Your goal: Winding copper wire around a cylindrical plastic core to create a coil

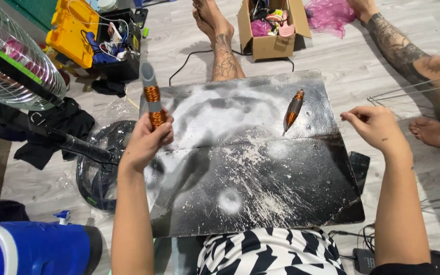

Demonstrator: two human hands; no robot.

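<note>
My left hand (146, 140) grips a grey rod (150, 91) wound with two bands of copper wire and holds it upright over the left edge of a dark, white-dusted board (260, 183). My right hand (375, 127) is closed in a pinch at the board's right edge, as if on a thin wire that I cannot make out. A second copper-wound spindle (293, 109) lies on the board's far part, between my hands.
Another person's tattooed legs (222, 46) and arm (403, 48) are on the floor beyond the board. A cardboard box (271, 43), a yellow toolbox (72, 30), a fan cage (16, 61) and black fan base (95, 168) stand around. A blue container (31, 247) is near left.
</note>
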